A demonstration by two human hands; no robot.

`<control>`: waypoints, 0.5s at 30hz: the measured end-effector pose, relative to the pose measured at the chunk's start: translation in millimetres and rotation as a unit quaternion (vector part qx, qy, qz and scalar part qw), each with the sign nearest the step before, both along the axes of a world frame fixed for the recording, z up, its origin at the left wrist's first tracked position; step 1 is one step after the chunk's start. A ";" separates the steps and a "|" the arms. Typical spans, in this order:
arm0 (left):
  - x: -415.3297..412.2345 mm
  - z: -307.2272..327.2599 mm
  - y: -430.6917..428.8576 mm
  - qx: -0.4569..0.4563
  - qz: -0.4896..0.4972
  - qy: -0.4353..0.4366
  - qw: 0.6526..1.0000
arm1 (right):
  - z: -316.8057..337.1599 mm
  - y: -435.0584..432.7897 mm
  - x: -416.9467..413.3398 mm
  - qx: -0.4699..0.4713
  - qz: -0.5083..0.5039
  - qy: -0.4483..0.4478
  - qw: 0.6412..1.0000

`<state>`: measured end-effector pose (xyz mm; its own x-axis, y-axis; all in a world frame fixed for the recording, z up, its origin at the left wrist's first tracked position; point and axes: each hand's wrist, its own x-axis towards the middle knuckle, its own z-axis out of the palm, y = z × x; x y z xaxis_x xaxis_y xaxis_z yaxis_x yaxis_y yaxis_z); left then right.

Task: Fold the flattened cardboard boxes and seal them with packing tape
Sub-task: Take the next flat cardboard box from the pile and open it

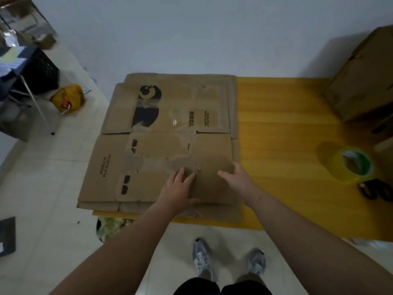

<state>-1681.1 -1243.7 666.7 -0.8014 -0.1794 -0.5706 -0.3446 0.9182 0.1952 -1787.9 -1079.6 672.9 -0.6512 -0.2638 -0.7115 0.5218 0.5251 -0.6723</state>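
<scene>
A stack of flattened brown cardboard boxes (161, 133) lies on the left part of a yellow table (282, 133), the top one printed with black marks. My left hand (177, 191) rests flat on the top box near its front edge, fingers straight, thumb at the edge. My right hand (238, 177) lies on the front right flap of the same box, fingers spread toward its right edge. A roll of clear yellowish packing tape (350, 165) lies on the table at the right, away from both hands.
A folded-up cardboard box (363, 81) stands at the table's back right. A dark object (376, 191) lies near the tape at the right edge. On the tiled floor to the left are a yellow bag (68, 97) and a black crate (40, 71). A white wall runs behind.
</scene>
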 end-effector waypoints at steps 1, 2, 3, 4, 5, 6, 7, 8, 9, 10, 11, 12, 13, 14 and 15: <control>-0.5 -1.4 -0.8 -0.019 -0.020 -0.006 1.000 | -6.0 -2.2 -2.1 0.016 -0.009 0.010 1.000; -0.6 -1.6 -2.0 -0.040 -0.041 -0.009 0.998 | -9.5 -3.8 -3.9 0.027 -0.020 0.014 0.999; -0.6 -2.7 -3.7 -0.058 -0.058 -0.008 0.997 | -13.1 -5.2 -5.8 0.029 -0.036 0.012 0.999; -0.6 -4.0 -5.5 -0.073 -0.070 -0.004 0.995 | -16.1 -6.4 -7.0 0.024 -0.052 0.006 0.998; -0.1 -5.4 -7.3 -0.084 -0.079 0.003 0.993 | -18.3 -8.5 -7.5 0.020 -0.060 0.008 0.998; 0.7 -6.0 -8.9 -0.091 -0.085 0.011 0.992 | -18.7 -11.8 -7.1 0.020 -0.060 0.013 0.998; 2.1 -6.5 -10.0 -0.094 -0.089 0.019 0.991 | -17.4 -15.8 -5.8 0.025 -0.047 0.027 0.998; 3.7 -6.9 -10.3 -0.092 -0.091 0.027 0.991 | -12.6 -20.0 -3.6 0.033 -0.039 0.048 0.998; 5.6 -7.2 -10.2 -0.086 -0.088 0.038 0.992 | -6.0 -23.1 -2.3 0.039 -0.030 0.077 0.996; 7.3 -6.0 -9.7 -0.079 -0.082 0.052 0.992 | 0.6 -23.8 -2.1 0.041 -0.027 0.104 0.993; 8.2 -3.8 -9.0 -0.071 -0.077 0.070 0.992 | 8.1 -21.4 -2.9 0.036 -0.027 0.129 0.991; 8.4 -0.1 -8.3 -0.063 -0.074 0.091 0.991 | 18.7 -16.2 -5.1 0.028 -0.031 0.140 0.989; 7.7 4.6 -8.0 -0.056 -0.077 0.112 0.989 | 30.9 -9.3 -9.0 0.018 -0.037 0.152 0.988; 6.0 10.1 -7.7 -0.049 -0.084 0.127 0.987 | 41.9 -0.8 -14.2 0.016 -0.045 0.160 0.986; 3.6 15.3 -7.6 -0.041 -0.090 0.135 0.986 | 53.1 9.8 -20.2 0.024 -0.052 0.168 0.984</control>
<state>-1677.5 -1251.4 682.0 -0.9449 -0.0562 -0.3226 -0.1196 0.9764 0.1801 -1808.0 -1069.8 725.9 -0.8736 -0.1537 -0.4616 0.3276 0.5158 -0.7916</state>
